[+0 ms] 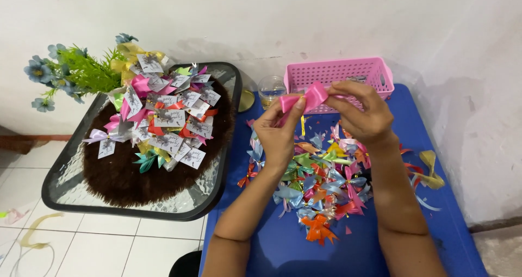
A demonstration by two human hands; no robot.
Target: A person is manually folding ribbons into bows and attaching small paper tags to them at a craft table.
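Both hands are raised over a blue table (283,244) and hold a pink ribbon (309,97) folded into a bow shape. My left hand (278,135) pinches its left end with thumb and fingers. My right hand (361,111) grips the right loop from above. Below the hands lies a pile of small ribbon bows (321,187) in several colours: orange, blue, green, pink, yellow.
A pink plastic basket (340,73) and a small clear jar (271,89) stand at the table's far edge by the white wall. To the left, a glass-topped table (65,184) carries a brown furry mat (125,179), a heap of tagged bows (163,119) and artificial flowers (70,73).
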